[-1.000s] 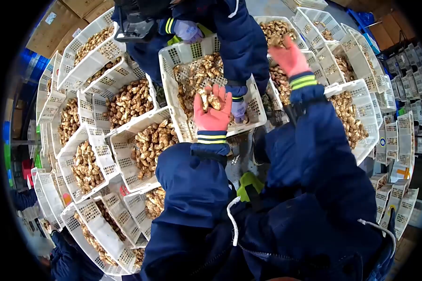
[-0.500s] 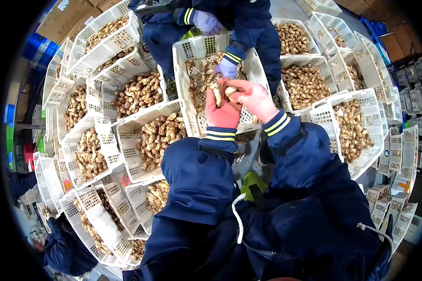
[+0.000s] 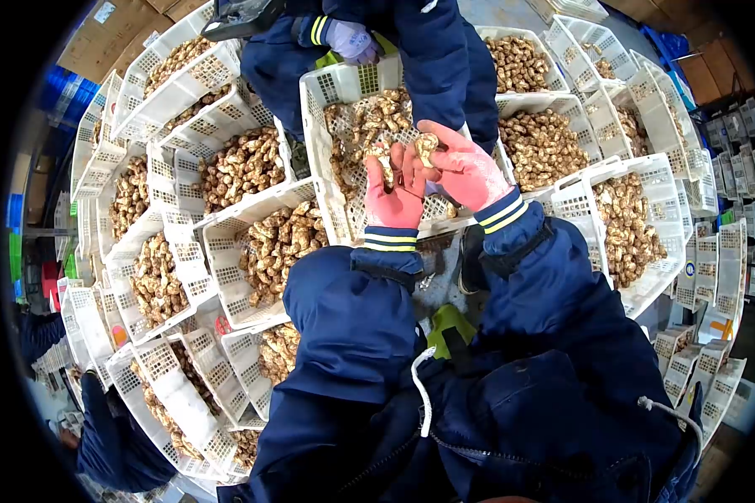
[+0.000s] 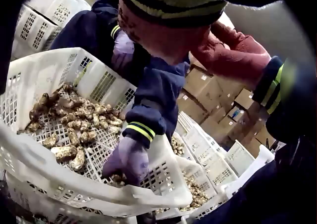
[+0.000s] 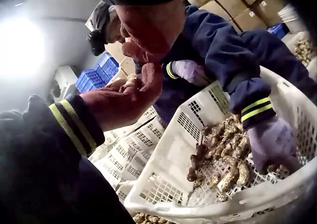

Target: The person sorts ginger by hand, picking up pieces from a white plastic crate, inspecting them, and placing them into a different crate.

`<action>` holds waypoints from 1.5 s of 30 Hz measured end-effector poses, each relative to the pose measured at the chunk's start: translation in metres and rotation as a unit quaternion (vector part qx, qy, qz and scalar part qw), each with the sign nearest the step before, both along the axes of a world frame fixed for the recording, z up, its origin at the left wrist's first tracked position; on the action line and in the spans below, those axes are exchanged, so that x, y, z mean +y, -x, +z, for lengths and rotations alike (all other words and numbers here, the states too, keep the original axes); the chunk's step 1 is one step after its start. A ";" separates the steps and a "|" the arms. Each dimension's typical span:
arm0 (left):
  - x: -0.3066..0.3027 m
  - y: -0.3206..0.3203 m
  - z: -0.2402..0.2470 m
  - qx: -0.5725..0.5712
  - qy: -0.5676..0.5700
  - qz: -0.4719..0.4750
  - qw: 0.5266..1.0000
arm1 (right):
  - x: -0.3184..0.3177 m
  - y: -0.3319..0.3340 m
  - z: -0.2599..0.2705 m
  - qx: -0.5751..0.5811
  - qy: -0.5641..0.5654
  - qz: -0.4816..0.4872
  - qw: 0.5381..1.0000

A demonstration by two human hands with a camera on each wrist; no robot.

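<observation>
My left hand (image 3: 394, 197), in a pink glove, is turned palm up and holds a mushroom (image 3: 383, 158) in its curled fingers. The right wrist view shows that mushroom (image 5: 131, 80) resting in the fingers. Close beside it, my right hand (image 3: 471, 174), also pink-gloved, pinches a pale-stemmed mushroom (image 3: 426, 147) between thumb and fingers. Both hands are over a white perforated crate (image 3: 317, 101) with loose mushrooms (image 4: 81, 120) on its floor. Across from me, another person's purple-gloved hand (image 4: 130, 159) reaches into this crate.
White crates heaped with mushrooms stand close on both sides, such as one at the left (image 3: 218, 260) and one at the right (image 3: 667, 214). The other person's second gloved hand (image 3: 352, 40) is beyond the crate. Cardboard boxes (image 3: 101, 38) are stacked at the back left.
My right hand came from above the crates on the right to beside my left hand and now pinches a mushroom. Since half a second ago the two hands have drawn slightly apart.
</observation>
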State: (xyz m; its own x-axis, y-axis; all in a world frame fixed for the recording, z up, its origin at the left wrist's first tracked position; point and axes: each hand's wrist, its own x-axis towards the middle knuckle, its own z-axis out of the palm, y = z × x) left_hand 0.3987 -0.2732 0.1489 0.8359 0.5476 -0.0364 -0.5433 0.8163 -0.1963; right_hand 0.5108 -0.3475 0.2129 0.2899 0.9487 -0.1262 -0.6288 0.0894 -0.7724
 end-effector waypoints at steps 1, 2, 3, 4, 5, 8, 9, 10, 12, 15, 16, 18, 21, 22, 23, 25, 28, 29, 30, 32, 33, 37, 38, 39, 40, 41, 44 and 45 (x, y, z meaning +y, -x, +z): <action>0.000 -0.001 -0.001 0.023 0.007 0.010 1.000 | -0.001 -0.002 -0.003 -0.040 0.011 -0.008 0.999; 0.001 -0.001 -0.003 0.046 0.014 0.020 0.999 | -0.002 -0.004 -0.006 -0.079 0.023 -0.016 0.996; 0.002 -0.001 -0.007 0.046 0.014 0.019 0.999 | -0.002 -0.004 -0.005 -0.074 0.033 -0.014 0.997; 0.004 -0.001 -0.011 0.049 0.029 -0.005 0.998 | -0.002 -0.004 -0.005 -0.073 0.034 -0.015 0.997; 0.005 -0.001 -0.015 0.051 0.045 -0.029 0.997 | -0.003 -0.004 -0.004 -0.087 0.040 -0.025 0.995; 0.006 -0.004 -0.022 0.078 0.020 -0.012 0.997 | -0.003 -0.007 -0.007 -0.095 0.043 -0.019 0.994; 0.006 -0.003 -0.021 0.071 0.028 -0.015 0.997 | -0.002 -0.006 -0.007 -0.057 0.035 -0.020 0.998; 0.005 -0.004 -0.020 0.079 0.036 -0.011 0.996 | -0.002 -0.006 -0.006 -0.020 0.026 -0.023 0.999; 0.005 -0.004 -0.018 0.094 0.069 -0.013 0.993 | 0.000 -0.007 -0.005 -0.001 0.010 -0.018 1.000; 0.004 -0.004 -0.014 0.099 0.040 -0.015 0.994 | -0.002 -0.003 0.003 -0.037 -0.029 0.020 0.999; 0.004 -0.003 -0.010 0.099 0.034 -0.018 0.994 | -0.003 -0.003 0.003 -0.036 -0.029 0.019 0.999; 0.002 -0.004 -0.008 0.113 0.027 -0.021 0.993 | -0.003 -0.003 0.006 -0.056 0.010 0.004 0.998; 0.006 -0.002 -0.013 0.032 -0.017 -0.064 0.997 | -0.002 -0.001 0.008 -0.066 0.016 0.000 0.998; 0.005 -0.003 -0.017 0.033 -0.017 -0.064 0.997 | -0.002 -0.001 0.007 -0.062 0.011 0.011 0.998; 0.002 -0.004 -0.021 0.073 -0.043 -0.041 0.996 | -0.004 -0.003 0.008 -0.042 0.015 0.023 0.999; 0.005 -0.004 -0.025 0.038 -0.101 -0.033 0.994 | -0.004 -0.005 0.006 -0.029 0.008 0.028 0.999; 0.004 -0.001 -0.010 0.024 0.049 -0.057 0.997 | -0.005 -0.008 0.003 -0.060 0.007 0.032 0.998; 0.003 -0.003 -0.005 0.025 0.033 -0.048 0.998 | -0.003 -0.011 -0.006 -0.017 0.005 0.012 1.000; 0.002 -0.004 -0.007 0.025 0.033 -0.047 0.998 | -0.002 -0.013 -0.011 0.026 0.002 -0.008 1.000; -0.001 -0.005 -0.010 0.123 -0.022 0.030 0.992 | -0.003 -0.017 -0.020 0.047 -0.007 0.002 0.999; -0.001 -0.005 -0.011 0.121 -0.020 0.031 0.992 | -0.002 -0.016 -0.018 0.025 -0.005 -0.005 1.000; 0.003 -0.006 -0.018 0.017 -0.015 -0.012 1.000 | -0.002 -0.015 -0.015 -0.004 -0.019 -0.003 1.000; 0.002 -0.006 -0.019 0.018 -0.015 -0.011 1.000 | -0.001 -0.014 -0.016 0.001 -0.033 -0.007 0.999; 0.001 -0.007 -0.019 0.042 -0.024 -0.001 0.999 | -0.004 -0.011 -0.009 -0.048 -0.009 -0.027 0.998; 0.001 -0.007 -0.019 0.067 -0.033 0.010 0.997 | -0.004 -0.014 -0.005 -0.014 0.003 -0.038 0.999; 0.001 -0.005 -0.019 0.074 -0.020 0.010 0.997 | -0.002 -0.022 -0.008 0.051 -0.055 -0.076 0.994; 0.000 -0.003 -0.018 0.100 0.000 0.022 0.995 | -0.011 -0.080 -0.016 0.252 -0.174 -0.256 0.917; 0.001 -0.003 -0.019 0.084 0.008 0.013 0.996 | -0.022 -0.099 -0.019 0.251 -0.177 -0.326 0.894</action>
